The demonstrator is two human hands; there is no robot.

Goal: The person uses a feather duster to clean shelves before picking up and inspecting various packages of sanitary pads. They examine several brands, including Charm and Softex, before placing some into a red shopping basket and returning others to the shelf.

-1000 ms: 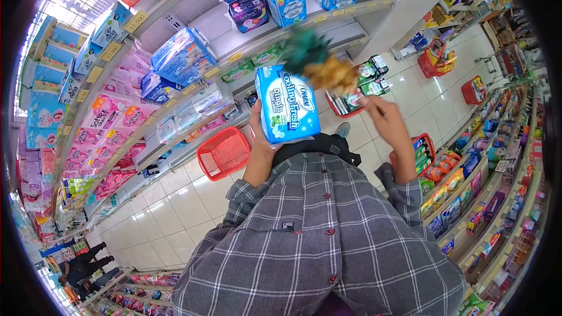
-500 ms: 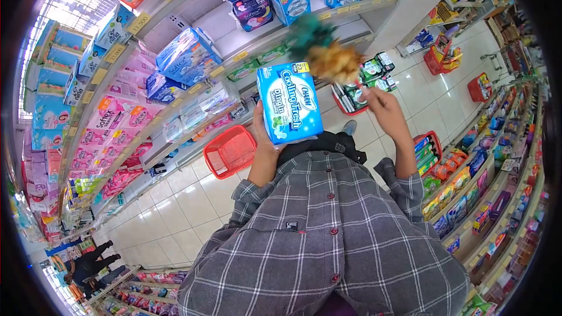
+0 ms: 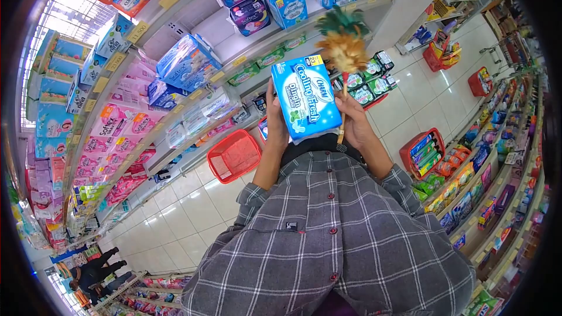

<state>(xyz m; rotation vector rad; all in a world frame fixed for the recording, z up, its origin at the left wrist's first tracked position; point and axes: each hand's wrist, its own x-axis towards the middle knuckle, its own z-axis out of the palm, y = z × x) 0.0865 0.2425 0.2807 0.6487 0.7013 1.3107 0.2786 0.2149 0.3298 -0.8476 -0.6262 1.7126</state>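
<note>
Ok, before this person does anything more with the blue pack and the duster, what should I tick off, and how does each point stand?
1. Left hand grips the blue pack along its left edge: ok.
2. Right hand holds the feather duster by its stick: ok.
3. Duster head stands above the pack's top right corner; whether the feathers touch it: cannot tell.
4. Pack faces the camera, print readable: ok.
5. Bare space on the shelf ahead for the pack: ok.
6. Floor underfoot free: not ok, a red basket sits close by the shelf foot.
</note>
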